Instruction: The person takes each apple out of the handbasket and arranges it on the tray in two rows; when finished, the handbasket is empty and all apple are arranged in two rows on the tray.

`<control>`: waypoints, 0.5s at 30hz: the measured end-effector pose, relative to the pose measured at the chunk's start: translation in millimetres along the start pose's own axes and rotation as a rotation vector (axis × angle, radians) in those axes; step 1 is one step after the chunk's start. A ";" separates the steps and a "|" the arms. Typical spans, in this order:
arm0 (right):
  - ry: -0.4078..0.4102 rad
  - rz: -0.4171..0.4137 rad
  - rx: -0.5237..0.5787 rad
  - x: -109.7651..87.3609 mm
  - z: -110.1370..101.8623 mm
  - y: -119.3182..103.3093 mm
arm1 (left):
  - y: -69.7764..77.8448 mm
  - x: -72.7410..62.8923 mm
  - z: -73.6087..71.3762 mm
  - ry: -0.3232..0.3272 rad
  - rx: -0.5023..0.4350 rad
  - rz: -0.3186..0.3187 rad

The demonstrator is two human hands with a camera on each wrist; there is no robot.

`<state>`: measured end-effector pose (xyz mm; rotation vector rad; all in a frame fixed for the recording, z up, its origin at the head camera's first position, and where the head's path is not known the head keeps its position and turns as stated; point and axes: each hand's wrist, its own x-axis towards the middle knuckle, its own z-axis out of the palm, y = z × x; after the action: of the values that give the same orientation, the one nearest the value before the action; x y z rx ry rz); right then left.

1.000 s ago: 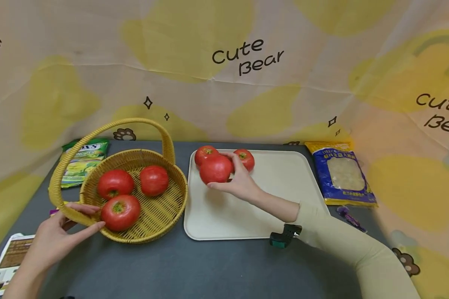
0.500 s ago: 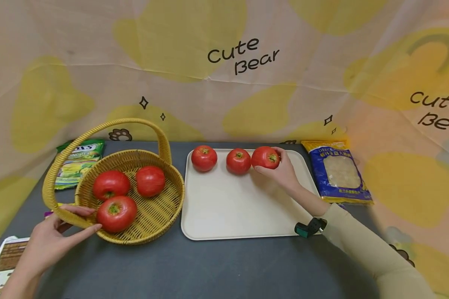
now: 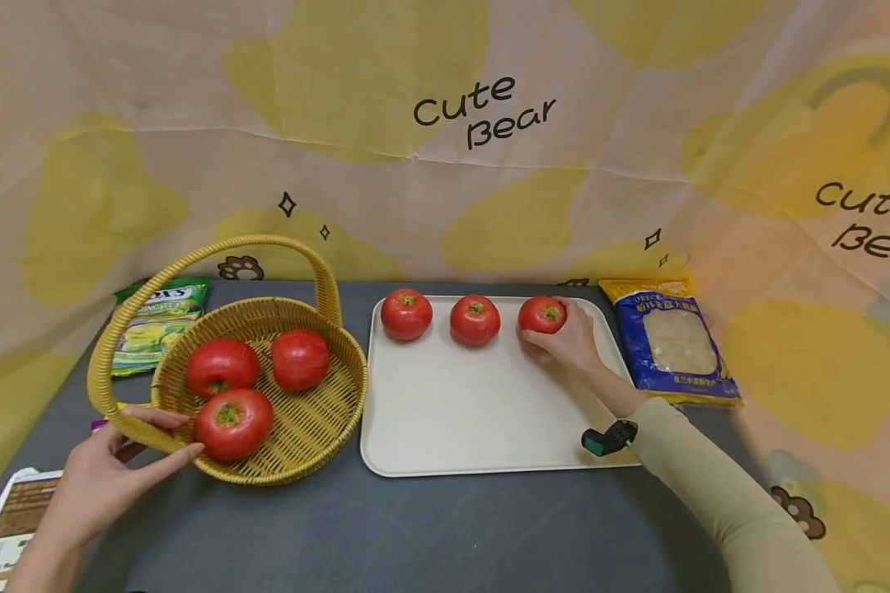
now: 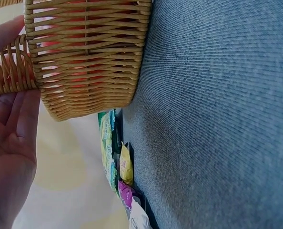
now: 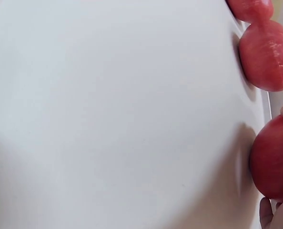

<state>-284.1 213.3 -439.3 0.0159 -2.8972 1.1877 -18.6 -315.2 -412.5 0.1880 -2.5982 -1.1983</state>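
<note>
My left hand [image 3: 114, 478] grips the yellow wicker basket [image 3: 289, 473] where its handle meets the rim; the left wrist view shows thumb and fingers on either side of the woven handle base [image 4: 13, 71]. Three red apples lie inside, the nearest apple [image 3: 233, 424] close to my thumb. On the cream tray [image 3: 460, 412], my right hand [image 3: 574, 342] holds a red apple [image 3: 541, 315] low at the back right, thumb on its near side. Left of it along the back edge sit another apple [image 3: 475, 319] and a third apple [image 3: 406, 314], spaced apart.
A green snack bag [image 3: 156, 329] lies behind the basket on the left. A blue and yellow packet [image 3: 671, 342] rests right of the tray. A printed sheet or packet [image 3: 18, 519] lies at the front left. A patterned cloth [image 3: 386, 123] hangs behind the grey table.
My right hand has carried the apple rightward across the tray and lowered it at the back right, farther from the middle apple. The left hand keeps its grip on the basket.
</note>
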 end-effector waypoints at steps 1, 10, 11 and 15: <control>-0.001 0.005 0.000 0.1 0.6 0.5 | -0.1 -0.1 0.1 0.001 -0.002 0.003; 0.003 0.031 -0.013 3.0 1.9 0.7 | -5.5 0.9 0.5 0.010 -0.034 0.040; 0.004 0.030 -0.017 3.4 2.1 1.2 | -5.7 1.0 0.5 0.009 -0.032 0.046; 0.013 0.038 -0.002 4.7 2.9 3.9 | -5.8 1.5 0.5 0.012 -0.035 0.040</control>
<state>-288.8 214.0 -444.0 -0.0465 -2.9003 1.1863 -20.2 -318.9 -416.9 0.1352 -2.5566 -1.2247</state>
